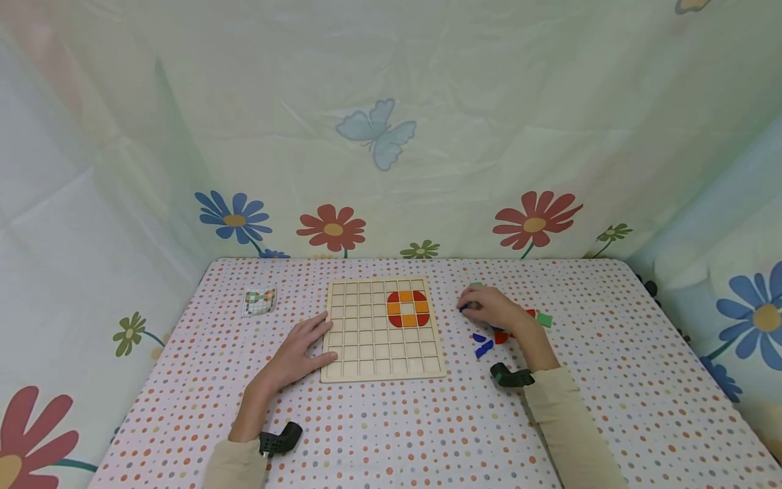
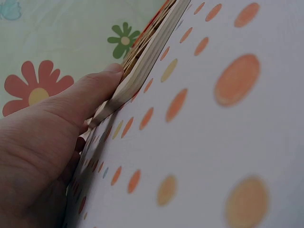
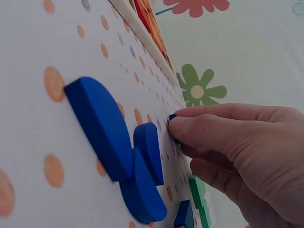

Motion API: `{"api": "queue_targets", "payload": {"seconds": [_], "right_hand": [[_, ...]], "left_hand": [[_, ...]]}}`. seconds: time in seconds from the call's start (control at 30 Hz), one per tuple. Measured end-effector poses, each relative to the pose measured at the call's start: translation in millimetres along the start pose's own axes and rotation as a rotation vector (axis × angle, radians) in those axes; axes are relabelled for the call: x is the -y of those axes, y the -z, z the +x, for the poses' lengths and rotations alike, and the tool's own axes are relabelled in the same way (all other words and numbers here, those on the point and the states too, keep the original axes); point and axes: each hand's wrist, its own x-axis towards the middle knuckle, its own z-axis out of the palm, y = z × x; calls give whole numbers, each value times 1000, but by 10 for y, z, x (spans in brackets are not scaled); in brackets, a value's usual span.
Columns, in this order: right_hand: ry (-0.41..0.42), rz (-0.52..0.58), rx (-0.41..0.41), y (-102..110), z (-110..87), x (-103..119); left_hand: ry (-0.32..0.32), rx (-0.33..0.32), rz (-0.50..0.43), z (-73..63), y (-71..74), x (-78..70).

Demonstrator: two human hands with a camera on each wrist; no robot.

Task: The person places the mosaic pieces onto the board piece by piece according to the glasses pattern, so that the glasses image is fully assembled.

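Note:
A wooden grid board (image 1: 373, 350) lies on the table, with a ring of red quarter-round pieces (image 1: 421, 297) and orange square pieces (image 1: 406, 297) in its upper right cells. My left hand (image 1: 299, 350) rests at the board's left edge, thumb and fingertips on the rim, fingers spread. Right of the board, my right hand (image 1: 491, 307) pinches a small blue piece (image 3: 173, 116) between thumb and index finger, mostly covered by them. Several blue curved pieces (image 3: 102, 123) lie near that hand in the right wrist view.
Green pieces (image 1: 544, 319) and red pieces (image 1: 501, 337) lie around the right forearm. A small printed pattern card (image 1: 259, 302) sits left of the board. The dotted tablecloth (image 1: 379, 435) runs back to a flowered curtain (image 1: 391, 197).

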Motion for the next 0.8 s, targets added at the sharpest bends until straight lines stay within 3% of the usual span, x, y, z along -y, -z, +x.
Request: {"api": "queue_targets", "payload": {"seconds": [0.13, 0.23, 0.47, 0.6, 0.8], "right_hand": [[17, -3, -36, -15, 8, 111], [88, -13, -43, -30, 35, 292], [225, -13, 100, -108, 107, 711], [235, -13, 158, -137, 113, 822], [220, -37, 182, -179, 120, 839]], "left_hand": [[5, 2, 3, -1, -3, 2], [5, 2, 11, -3, -2, 3], [4, -2, 6, 2, -6, 4], [3, 0, -1, 1, -6, 8], [0, -2, 0, 1, -7, 14]]}}
